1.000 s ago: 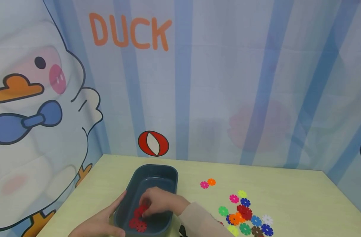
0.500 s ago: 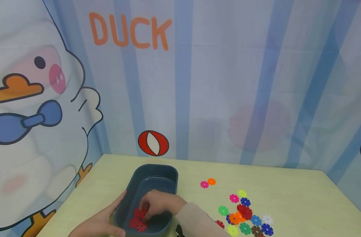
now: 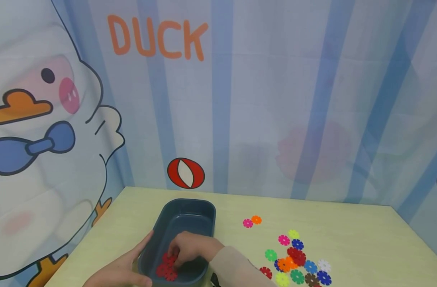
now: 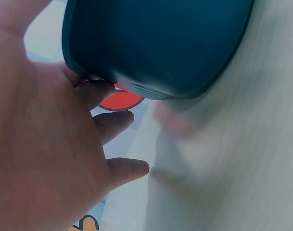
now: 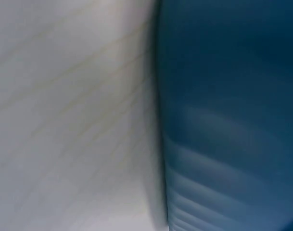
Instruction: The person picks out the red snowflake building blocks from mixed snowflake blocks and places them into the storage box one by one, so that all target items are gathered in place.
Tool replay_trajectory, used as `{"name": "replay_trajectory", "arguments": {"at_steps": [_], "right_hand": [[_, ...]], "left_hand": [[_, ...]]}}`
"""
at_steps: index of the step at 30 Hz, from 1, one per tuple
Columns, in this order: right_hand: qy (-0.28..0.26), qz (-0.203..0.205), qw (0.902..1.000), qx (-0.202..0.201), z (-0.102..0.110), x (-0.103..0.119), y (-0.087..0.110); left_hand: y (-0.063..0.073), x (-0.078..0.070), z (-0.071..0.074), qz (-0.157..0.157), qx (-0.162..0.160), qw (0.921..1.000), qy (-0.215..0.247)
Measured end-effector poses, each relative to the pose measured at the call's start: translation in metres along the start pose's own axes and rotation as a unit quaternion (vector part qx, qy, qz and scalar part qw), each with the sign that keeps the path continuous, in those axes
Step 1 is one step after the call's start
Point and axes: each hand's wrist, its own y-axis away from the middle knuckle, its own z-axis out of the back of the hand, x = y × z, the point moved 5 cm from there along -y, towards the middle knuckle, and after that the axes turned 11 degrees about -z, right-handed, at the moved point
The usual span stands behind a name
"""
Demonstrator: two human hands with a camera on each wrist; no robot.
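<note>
In the head view a dark blue-grey plastic bin (image 3: 189,220) stands at the left of the table. My right hand (image 3: 191,247) reaches down into it, thumb and fingers curled at a red plastic snowflake disc (image 3: 166,260), which they pinch near the bin's floor. Other red snowflake discs (image 3: 161,270) lie right beside it, partly overlapping. My left hand (image 3: 119,267) rests against the bin's near left side. The left wrist view has that hand (image 4: 55,130) with fingers spread and mostly straight, one fingertip touching the bin's outer wall (image 4: 156,53). The right wrist view catches only the bin's outside (image 5: 228,120).
Right of the bin, a loose cluster of snowflake discs in mixed colours lies on the table (image 3: 365,239), among them a green disc (image 3: 270,255) and a white one (image 3: 324,265). A pink disc (image 3: 247,223) and an orange disc (image 3: 256,219) sit farther back. A printed curtain (image 3: 257,99) hangs behind.
My right hand has shifted slightly down and toward me inside the bin, and the red disc at its fingers has come nearer the others. The left hand and bin have stayed put.
</note>
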Motion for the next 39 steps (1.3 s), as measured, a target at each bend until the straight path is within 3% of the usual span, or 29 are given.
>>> {"name": "replay_trajectory", "arguments": {"at_steps": [11, 18, 31, 39], "right_hand": [[0.004, 0.008, 0.9999, -0.005, -0.001, -0.001, 0.001], [-0.004, 0.055, 0.9980, -0.032, 0.017, -0.001, 0.010], [-0.011, 0.126, 0.9902, -0.059, 0.061, -0.006, 0.070], [-0.067, 0.123, 0.9892, -0.042, 0.066, -0.032, 0.117]], "left_hand": [[0.001, 0.001, -0.002, 0.001, -0.002, 0.9999, -0.012], [0.001, 0.002, -0.002, 0.010, -0.005, 0.9999, 0.001], [-0.001, -0.002, 0.002, -0.022, -0.005, 0.9990, -0.037], [-0.001, -0.006, 0.002, -0.019, -0.003, 0.9985, -0.052]]}}
